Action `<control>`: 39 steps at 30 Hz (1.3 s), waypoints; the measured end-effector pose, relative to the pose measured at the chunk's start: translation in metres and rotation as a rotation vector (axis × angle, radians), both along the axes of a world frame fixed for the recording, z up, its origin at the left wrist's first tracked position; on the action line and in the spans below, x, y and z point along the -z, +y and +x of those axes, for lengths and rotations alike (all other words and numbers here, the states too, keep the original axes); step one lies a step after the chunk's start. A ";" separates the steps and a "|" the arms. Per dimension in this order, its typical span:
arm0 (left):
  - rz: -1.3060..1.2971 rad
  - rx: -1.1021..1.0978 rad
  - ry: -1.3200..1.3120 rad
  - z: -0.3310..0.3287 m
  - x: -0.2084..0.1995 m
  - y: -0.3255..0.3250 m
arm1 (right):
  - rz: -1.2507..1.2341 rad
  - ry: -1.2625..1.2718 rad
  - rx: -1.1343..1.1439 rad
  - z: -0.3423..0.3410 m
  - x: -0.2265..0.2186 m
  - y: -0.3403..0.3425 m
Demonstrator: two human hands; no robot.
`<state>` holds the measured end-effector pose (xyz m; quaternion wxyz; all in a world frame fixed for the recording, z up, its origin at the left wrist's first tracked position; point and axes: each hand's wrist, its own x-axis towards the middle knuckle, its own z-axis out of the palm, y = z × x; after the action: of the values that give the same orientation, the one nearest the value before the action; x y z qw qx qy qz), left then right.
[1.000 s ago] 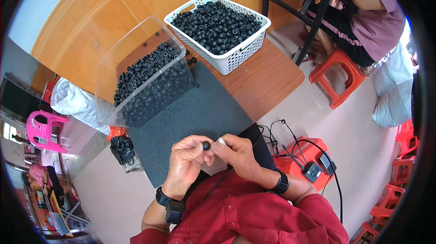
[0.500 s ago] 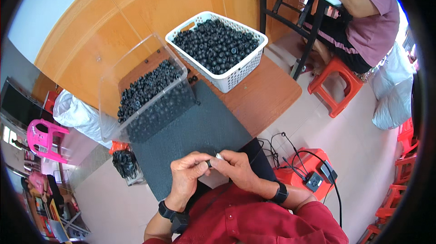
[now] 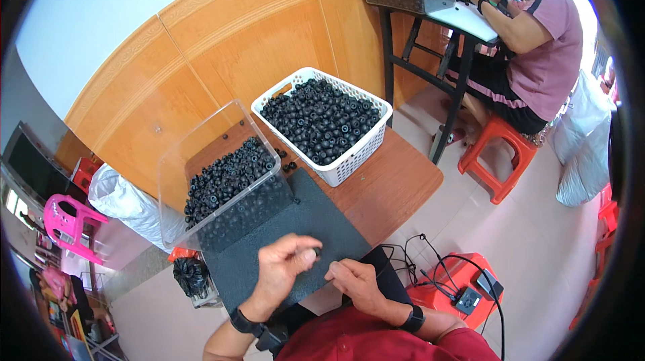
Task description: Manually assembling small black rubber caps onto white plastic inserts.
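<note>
My left hand [image 3: 283, 268] is raised over the dark grey mat [image 3: 322, 216], pinching a small black ring-like part [image 3: 317, 251] between thumb and fingertips. To its right, near my lap, my right hand [image 3: 357, 286] is closed with the fingers curled together; whatever it may hold is hidden. A gap separates the two hands. Beyond them, a clear plastic bin [image 3: 176, 216] rests partly on the mat, holding many small black round parts [image 3: 232, 176]. Behind and to its right, a white perforated basket [image 3: 349, 167] is heaped with similar black parts.
The brown wooden tabletop [image 3: 403, 179] lies under the basket, with a few loose parts between the containers. On the right, a red stool [image 3: 437, 274] carries cables and small black devices. Another person [image 3: 547, 52] works at a far table. A black plastic bag [image 3: 190, 277] hangs at left.
My hands have come apart; the left has lifted away with the black part. The pale thing seen at my right fingertips no longer shows. The view has tilted up.
</note>
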<state>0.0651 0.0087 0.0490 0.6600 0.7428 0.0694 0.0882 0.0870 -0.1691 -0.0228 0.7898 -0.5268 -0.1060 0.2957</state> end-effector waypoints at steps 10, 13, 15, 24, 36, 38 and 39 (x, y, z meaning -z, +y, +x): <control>0.133 -0.204 -0.216 0.140 -0.080 0.064 | 0.076 -0.016 -0.022 -0.002 -0.001 -0.003; 0.237 -0.173 -0.082 0.121 -0.089 0.095 | 0.073 -0.014 -0.013 -0.001 0.002 -0.003; 0.330 -0.146 0.039 0.111 -0.071 0.128 | 0.067 -0.012 -0.033 -0.002 0.004 0.000; 0.660 0.113 0.241 0.105 -0.035 0.175 | -0.007 -0.035 -0.116 -0.008 0.002 0.010; 1.039 0.373 0.419 0.131 -0.047 0.154 | -0.012 -0.049 -0.114 -0.010 0.003 0.011; 1.030 0.377 0.389 0.129 -0.050 0.152 | -0.017 -0.046 -0.114 -0.010 0.003 0.009; 0.974 0.326 0.363 0.128 -0.047 0.155 | -0.020 -0.049 -0.112 -0.010 0.003 0.009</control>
<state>0.1934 0.1637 0.0960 0.2223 0.9670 0.0172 -0.1230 0.0770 -0.1605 -0.0262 0.7640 -0.5349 -0.1516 0.3275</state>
